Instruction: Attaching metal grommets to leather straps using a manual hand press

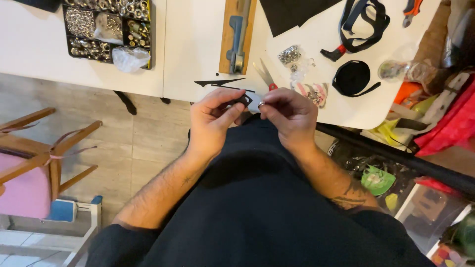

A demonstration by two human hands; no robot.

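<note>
Black piece (243, 101), some small flat strap-like bit, was pinched between thumb and fingers of the left hand (213, 118), held up just off the table (198, 59) edge and over the lap, probably so both hands could get at it close to the eyes. The right hand (291, 114) was closed around a tiny silver ring (261, 104), fingertips tight on it, right beside the black piece, almost touching. Looked like a metal eyelet or rivet half, but it was too small to call for sure.

Everything else sat within arm's reach on the table: scissors (266, 76) with red handles just past the hands, a little bag of silver fittings (291, 54) next to them, a coil of black webbing (352, 78) further right, and a wooden board (237, 34) with a grey tool on it straight ahead. The parts tray (108, 27) full of metal hardware was off to the left, well apart. A wooden chair (44, 153) with a pink seat stood on the floor to the left.
</note>
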